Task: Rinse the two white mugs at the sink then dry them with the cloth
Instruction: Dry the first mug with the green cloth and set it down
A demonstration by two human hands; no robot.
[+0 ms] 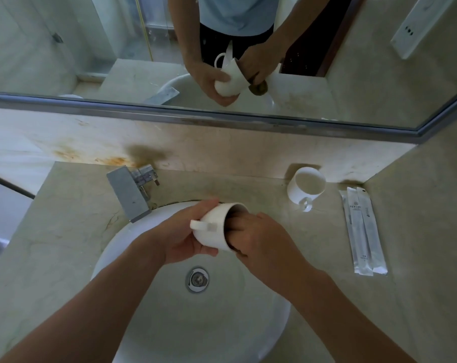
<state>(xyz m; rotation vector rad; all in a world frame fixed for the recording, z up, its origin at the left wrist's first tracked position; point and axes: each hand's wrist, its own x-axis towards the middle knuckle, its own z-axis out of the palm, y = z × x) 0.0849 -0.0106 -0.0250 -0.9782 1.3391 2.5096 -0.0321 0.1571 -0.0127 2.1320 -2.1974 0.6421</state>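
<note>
A wide mirror [65, 48] is being carried by the back wall, and the person's arms and a white mug are being reflected in it. Below it, a beige stone tabletop [65, 244] is being crossed by both forearms. A round white sink [196, 323] is being seated in this tabletop, and both hands are being held over its far half.

The left hand [180, 237] is being wrapped around the closed end of the held mug [217, 226]: its fingers are being curled over the far side of the base while the thumb is being pressed along the near side. The right hand [259, 239] is being pushed into the open mouth, its fingers being tucked together inside, with the thumb being laid under the rim outside. The fingertips are being hidden by the wall of the cup, so what they are touching cannot be told.

A square metal faucet [129, 193] is being angled over the sink's left rim. The held mug is being tipped on its side above the basin, mouth to the right, handle to the left. The second mug [304, 188] is being left upright on the tabletop, well right of the sink and near the back wall, handle toward the viewer. Two long sealed packets [361, 231] are being kept side by side just right of it. A chrome drain [197, 279] is being shown below the hands.
</note>
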